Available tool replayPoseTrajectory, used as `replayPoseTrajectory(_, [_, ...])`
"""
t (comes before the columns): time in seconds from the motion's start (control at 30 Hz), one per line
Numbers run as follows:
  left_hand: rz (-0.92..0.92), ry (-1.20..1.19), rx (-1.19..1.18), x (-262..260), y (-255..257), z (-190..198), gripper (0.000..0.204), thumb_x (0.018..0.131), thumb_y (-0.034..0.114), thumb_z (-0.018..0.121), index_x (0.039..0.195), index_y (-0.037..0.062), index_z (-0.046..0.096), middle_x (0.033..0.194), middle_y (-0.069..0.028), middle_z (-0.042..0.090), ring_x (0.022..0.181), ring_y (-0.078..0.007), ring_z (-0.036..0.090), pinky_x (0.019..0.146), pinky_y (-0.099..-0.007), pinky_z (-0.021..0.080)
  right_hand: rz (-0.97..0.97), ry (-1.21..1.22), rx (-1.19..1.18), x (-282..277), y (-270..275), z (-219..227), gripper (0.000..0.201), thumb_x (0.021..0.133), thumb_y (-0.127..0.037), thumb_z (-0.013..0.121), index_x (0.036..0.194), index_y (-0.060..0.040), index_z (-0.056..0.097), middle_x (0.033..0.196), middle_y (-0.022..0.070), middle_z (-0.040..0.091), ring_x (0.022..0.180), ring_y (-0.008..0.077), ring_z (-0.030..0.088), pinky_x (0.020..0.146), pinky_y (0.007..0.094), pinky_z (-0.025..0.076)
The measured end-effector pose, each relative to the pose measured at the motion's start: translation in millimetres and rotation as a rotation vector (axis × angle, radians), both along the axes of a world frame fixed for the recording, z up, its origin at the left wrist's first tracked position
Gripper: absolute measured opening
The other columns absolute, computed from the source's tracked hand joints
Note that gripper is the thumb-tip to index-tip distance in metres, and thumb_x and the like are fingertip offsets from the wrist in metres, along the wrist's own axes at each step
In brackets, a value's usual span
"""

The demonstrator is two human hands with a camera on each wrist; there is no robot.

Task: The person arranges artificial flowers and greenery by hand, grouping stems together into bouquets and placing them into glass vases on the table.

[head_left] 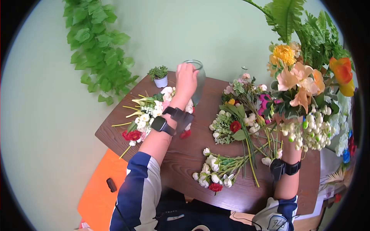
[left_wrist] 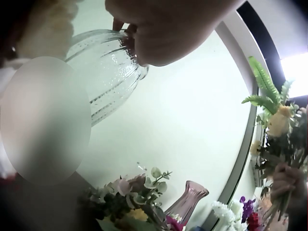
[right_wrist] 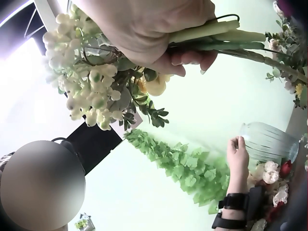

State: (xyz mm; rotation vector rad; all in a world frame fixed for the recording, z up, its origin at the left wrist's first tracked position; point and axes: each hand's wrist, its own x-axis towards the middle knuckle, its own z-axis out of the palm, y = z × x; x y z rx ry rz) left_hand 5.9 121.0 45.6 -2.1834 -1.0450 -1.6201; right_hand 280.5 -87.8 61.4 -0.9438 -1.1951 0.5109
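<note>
At the table's back edge stands a clear ribbed glass vase, also seen in the left wrist view. My left hand grips its rim, the fingertips partly hidden behind the hand. On the right, my right hand holds a bundle of green stems in curled fingers, raised above the table. The bouquet has peach, yellow and orange flowers, fern leaves and white berries; it partly covers that hand in the head view.
Cut flowers lie on the dark wooden table: a white and red bunch left, mixed flowers centre-right, white blooms in front. A small potted plant stands back left. Ivy hangs on the wall.
</note>
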Motion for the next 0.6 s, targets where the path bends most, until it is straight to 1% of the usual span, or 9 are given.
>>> replayPoseTrajectory(0.03, [-0.072,-0.031,0.059,3,-1,0,0.012,0.076,0.005,0.060,0.080,0.0012,0.049,0.080,-0.0149,0.051,0.082,-0.0348,0.047,0.072,-0.0428,0.038,0.020,0.022,-0.001,1,-1,1,0.012,0.075,0.001,0.063,0.079,-0.0042,0.054,0.056,-0.0015,0.046,0.045,0.0095,0.040,0.047,0.0260,0.037])
replayPoseTrajectory(0.17, [-0.183,-0.017,0.072,14,-35,0,0.013,0.075,0.004,0.061,0.081,0.0007,0.050,0.081,-0.0144,0.052,0.082,-0.0339,0.047,0.072,-0.0401,0.039,0.096,0.125,-0.021,2,-5,6,0.012,0.075,0.001,0.063,0.079,-0.0043,0.054,0.057,-0.0013,0.046,0.045,0.0095,0.040,0.047,0.0261,0.037])
replayPoseTrajectory(0.27, [-0.287,-0.083,0.031,14,-61,4,0.012,0.075,0.004,0.061,0.081,0.0006,0.052,0.080,-0.0140,0.051,0.082,-0.0331,0.047,0.072,-0.0385,0.040,0.130,0.200,-0.050,2,-9,12,0.012,0.075,0.001,0.064,0.080,-0.0044,0.053,0.057,-0.0012,0.046,0.045,0.0095,0.040,0.046,0.0262,0.037])
replayPoseTrajectory(0.3, [-0.323,-0.108,-0.034,14,-68,6,0.012,0.075,0.004,0.061,0.081,0.0008,0.052,0.080,-0.0135,0.051,0.083,-0.0326,0.047,0.073,-0.0380,0.040,0.127,0.195,-0.119,-1,-12,17,0.011,0.077,-0.006,0.064,0.075,-0.0056,0.053,0.060,-0.0006,0.045,0.044,0.0095,0.036,0.048,0.0259,0.034])
replayPoseTrajectory(0.33, [-0.361,-0.136,-0.099,14,-75,7,0.012,0.075,0.004,0.061,0.082,0.0010,0.053,0.080,-0.0130,0.051,0.084,-0.0321,0.047,0.074,-0.0375,0.040,0.114,0.184,-0.118,-8,-16,23,0.011,0.077,-0.006,0.064,0.075,-0.0056,0.053,0.060,-0.0006,0.045,0.044,0.0095,0.036,0.048,0.0259,0.034])
replayPoseTrajectory(0.43, [-0.479,-0.070,-0.053,13,-91,3,0.012,0.074,0.004,0.062,0.082,0.0014,0.053,0.081,-0.0116,0.051,0.088,-0.0311,0.048,0.076,-0.0369,0.041,0.027,0.273,-0.099,-31,-25,33,0.007,0.081,-0.005,0.054,0.088,-0.0049,0.051,0.054,-0.0015,0.041,0.042,0.0097,0.035,0.044,0.0250,0.032])
replayPoseTrajectory(0.47, [-0.495,-0.084,-0.049,13,-97,3,0.012,0.074,0.004,0.062,0.082,0.0014,0.053,0.081,-0.0116,0.051,0.088,-0.0311,0.048,0.076,-0.0369,0.041,0.011,0.259,-0.096,-37,-30,38,0.007,0.081,-0.005,0.054,0.088,-0.0049,0.051,0.054,-0.0015,0.041,0.042,0.0097,0.035,0.044,0.0250,0.032])
replayPoseTrajectory(0.53, [-0.512,-0.007,-0.031,8,-107,4,0.013,0.074,0.004,0.063,0.082,0.0017,0.053,0.082,-0.0109,0.051,0.090,-0.0304,0.048,0.077,-0.0364,0.041,0.150,0.244,-0.076,-48,-37,49,0.010,0.082,-0.007,0.053,0.092,-0.0055,0.048,0.055,-0.0012,0.040,0.042,0.0085,0.035,0.043,0.0241,0.031])
replayPoseTrajectory(0.6, [-0.535,0.022,-0.039,-2,-112,9,0.014,0.073,0.004,0.063,0.083,0.0020,0.053,0.084,-0.0105,0.052,0.089,-0.0305,0.048,0.078,-0.0365,0.041,0.091,0.237,-0.046,-53,-37,59,0.013,0.084,-0.009,0.052,0.095,-0.0055,0.046,0.056,-0.0029,0.037,0.041,0.0061,0.033,0.042,0.0230,0.030])
